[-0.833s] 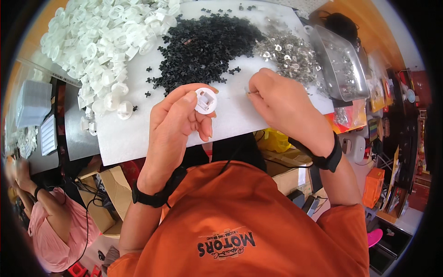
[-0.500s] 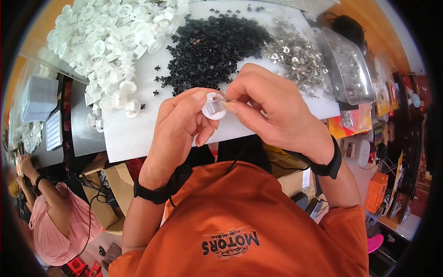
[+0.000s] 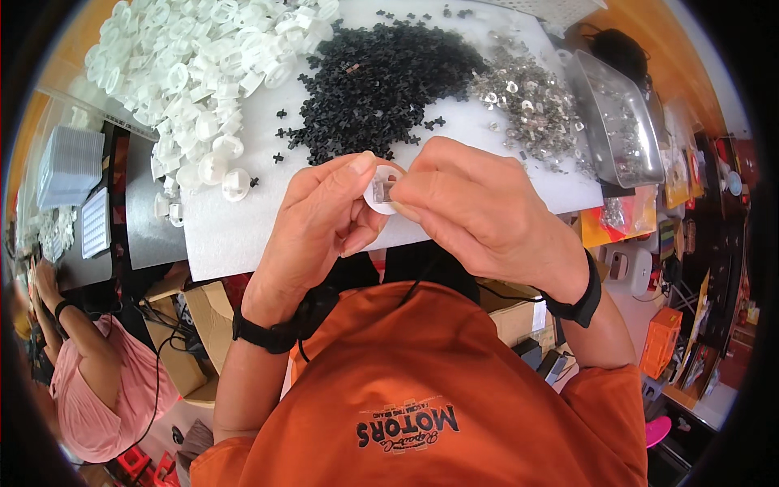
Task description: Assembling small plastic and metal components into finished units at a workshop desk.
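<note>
A white round plastic part point(image 3: 376, 200) with a squarish opening sits between the fingers and thumb of my left hand point(image 3: 312, 215), its open face turned up toward me. My right hand point(image 3: 479, 203) is closed in a pinch, thumb and fingertips pressed at the right side of that opening. A small metal piece is in this pinch, now mostly covered by the fingers. Just beyond my hands lies a heap of small black cross-shaped pieces point(image 3: 381, 81). A pile of small shiny metal pieces point(image 3: 527, 101) is to its right, and many white plastic parts point(image 3: 195, 81) are heaped at the left.
A white foam sheet point(image 3: 235, 235) covers the table. At the right stands a clear plastic bin point(image 3: 617, 122) of small pieces. Cardboard boxes point(image 3: 203, 325) are below the table edge. Another person in a pink top point(image 3: 105, 390) works at the far left beside stacked trays point(image 3: 71, 166).
My right fingertips have moved left and down against the white part's opening. The small metal piece, visible between them before, is now mostly hidden. My left hand keeps its hold.
</note>
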Demonstrator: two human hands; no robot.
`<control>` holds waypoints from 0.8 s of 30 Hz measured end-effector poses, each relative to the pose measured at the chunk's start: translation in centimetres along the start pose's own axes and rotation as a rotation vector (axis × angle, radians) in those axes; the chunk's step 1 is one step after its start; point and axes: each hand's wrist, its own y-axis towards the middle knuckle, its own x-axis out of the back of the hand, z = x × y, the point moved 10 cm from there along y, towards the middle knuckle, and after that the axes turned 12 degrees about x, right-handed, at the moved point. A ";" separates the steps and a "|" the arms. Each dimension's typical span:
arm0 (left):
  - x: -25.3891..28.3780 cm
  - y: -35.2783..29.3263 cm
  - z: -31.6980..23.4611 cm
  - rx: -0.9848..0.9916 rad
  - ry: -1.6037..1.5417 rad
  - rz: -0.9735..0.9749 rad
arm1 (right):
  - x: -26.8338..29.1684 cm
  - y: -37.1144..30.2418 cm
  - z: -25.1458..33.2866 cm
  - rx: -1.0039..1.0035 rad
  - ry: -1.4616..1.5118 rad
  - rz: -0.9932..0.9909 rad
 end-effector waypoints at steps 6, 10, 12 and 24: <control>-0.3 0.1 0.2 -0.005 0.008 0.015 | 0.0 -0.5 0.3 -0.029 0.008 0.005; -0.5 0.0 0.2 -0.018 0.052 0.000 | 0.3 -1.3 -0.9 -0.190 0.123 -0.169; -0.5 0.0 0.0 -0.062 0.068 -0.027 | 0.4 -1.2 -1.4 -0.235 0.145 -0.159; 0.2 -0.1 -0.1 -0.170 0.166 -0.176 | -1.4 -1.9 -2.9 -0.428 0.194 -0.171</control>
